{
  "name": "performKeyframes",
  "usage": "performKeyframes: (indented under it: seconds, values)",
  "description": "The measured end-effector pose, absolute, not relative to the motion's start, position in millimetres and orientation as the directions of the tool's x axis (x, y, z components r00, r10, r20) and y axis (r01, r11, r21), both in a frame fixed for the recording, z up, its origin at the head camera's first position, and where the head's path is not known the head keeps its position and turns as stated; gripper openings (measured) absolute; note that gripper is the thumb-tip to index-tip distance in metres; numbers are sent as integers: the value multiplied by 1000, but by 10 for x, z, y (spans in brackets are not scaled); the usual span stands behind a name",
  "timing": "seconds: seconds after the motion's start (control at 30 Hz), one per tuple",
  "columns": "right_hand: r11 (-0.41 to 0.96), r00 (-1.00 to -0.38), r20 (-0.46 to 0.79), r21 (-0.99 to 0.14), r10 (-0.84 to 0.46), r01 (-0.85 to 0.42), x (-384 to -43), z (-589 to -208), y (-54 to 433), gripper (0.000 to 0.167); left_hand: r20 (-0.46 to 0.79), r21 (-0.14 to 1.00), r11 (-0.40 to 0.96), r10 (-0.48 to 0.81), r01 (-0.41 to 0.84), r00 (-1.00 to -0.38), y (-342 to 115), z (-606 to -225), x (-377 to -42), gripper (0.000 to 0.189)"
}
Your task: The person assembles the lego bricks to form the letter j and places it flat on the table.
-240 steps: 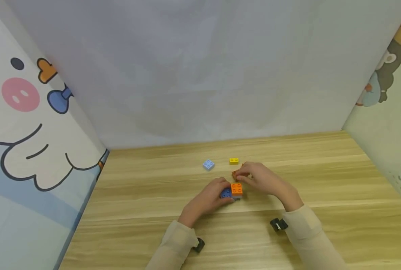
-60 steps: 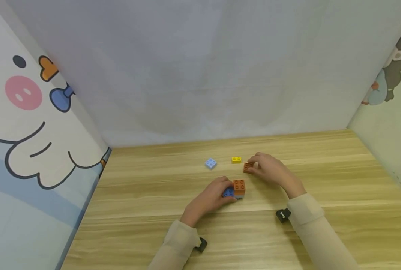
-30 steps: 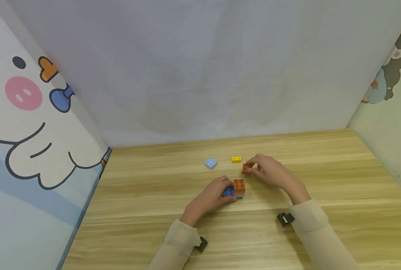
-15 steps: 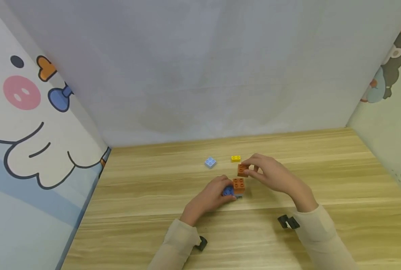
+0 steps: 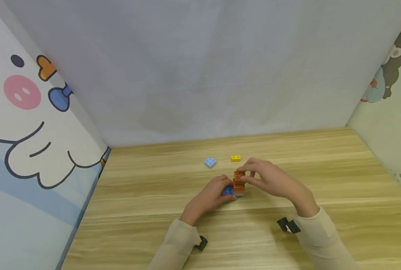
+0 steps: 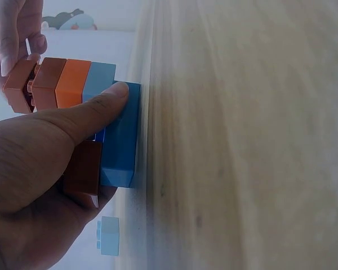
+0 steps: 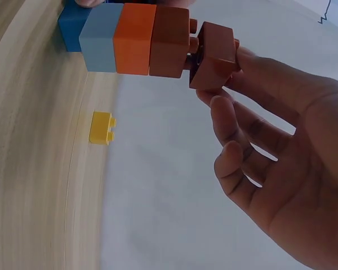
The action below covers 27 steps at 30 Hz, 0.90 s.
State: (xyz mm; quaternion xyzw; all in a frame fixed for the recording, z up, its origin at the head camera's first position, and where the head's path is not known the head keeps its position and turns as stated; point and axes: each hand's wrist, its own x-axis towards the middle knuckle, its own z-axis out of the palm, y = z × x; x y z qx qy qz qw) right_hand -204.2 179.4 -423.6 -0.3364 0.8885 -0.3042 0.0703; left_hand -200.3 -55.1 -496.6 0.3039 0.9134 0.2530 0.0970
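My left hand point(image 5: 208, 195) grips a long blue brick point(image 6: 123, 135) that lies on the table, its thumb along the near side. On one end of it rises a stack of a grey-blue brick point(image 7: 101, 39), an orange brick point(image 7: 135, 39) and a reddish-brown brick point(image 7: 170, 42). Another brown brick point(image 6: 83, 171) shows by the left palm, on the blue brick's other end. My right hand point(image 5: 272, 180) pinches a brown brick point(image 7: 214, 53) between thumb and fingers. This one is tilted against the stack's top studs, with a gap showing on one side.
Behind the stack, a small yellow brick point(image 5: 235, 158) and a light blue brick point(image 5: 210, 162) lie apart on the wooden table point(image 5: 146, 176). A pale backdrop point(image 5: 200, 93) stands along the far edge, with printed side panels left and right.
Over eight seconds, a brown brick has come onto the orange one. In the last second my right hand has carried another brown brick left and nearer, onto the stack's top. My left hand has stayed.
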Motion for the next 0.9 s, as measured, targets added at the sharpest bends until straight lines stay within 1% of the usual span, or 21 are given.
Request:
performKeyframes:
  seconds: [0.3,0.57,0.67,0.9]
  values:
    - [596,-757,68,-574,-650,-562,-2014,-4251,1749,29,-20,517,689,602,507,-798,-557,-4983,-2005,35]
    - [608,-756,79,-543,-650,-579,-2015,-4257,1723,28,-18,515,690,601,508,-799,-550,-5004,-2016,36]
    - [603,-745,99,-522,-659,-603,-2009,-4254,1721,28,-19,518,690,601,506,-799,-544,-5006,-2016,36]
    - [621,-753,87,-509,-652,-596,-2013,-4279,1707,29,-32,520,696,595,495,-803,-541,-5013,-2013,36]
